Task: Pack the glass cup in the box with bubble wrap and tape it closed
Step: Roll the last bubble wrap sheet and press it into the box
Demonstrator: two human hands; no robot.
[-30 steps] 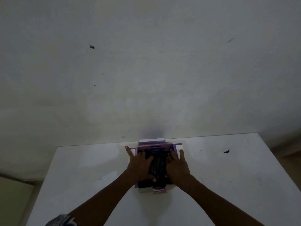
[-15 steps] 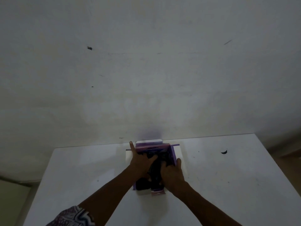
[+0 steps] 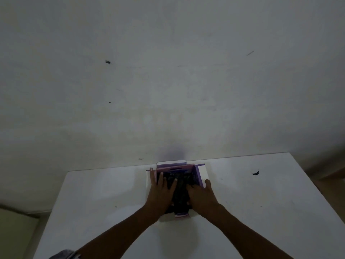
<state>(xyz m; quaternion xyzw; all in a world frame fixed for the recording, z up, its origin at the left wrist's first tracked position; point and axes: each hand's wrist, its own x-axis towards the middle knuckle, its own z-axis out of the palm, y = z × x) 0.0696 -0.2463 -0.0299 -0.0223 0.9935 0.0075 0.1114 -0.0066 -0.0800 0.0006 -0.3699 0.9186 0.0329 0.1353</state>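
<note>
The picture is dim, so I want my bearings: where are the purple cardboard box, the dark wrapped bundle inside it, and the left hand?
purple cardboard box [image 3: 198, 175]: head view, right inner wall.
dark wrapped bundle [image 3: 180, 191]: head view, middle, between the hands.
left hand [image 3: 160, 193]: head view, back of hand.

One box [image 3: 198, 174], two hands, one table [image 3: 104, 199], one dark bundle [image 3: 180, 186].

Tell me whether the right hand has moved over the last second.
Yes. The right hand has pulled back toward the person, away from the far wall of the purple cardboard box, fingers now curled inward.
</note>
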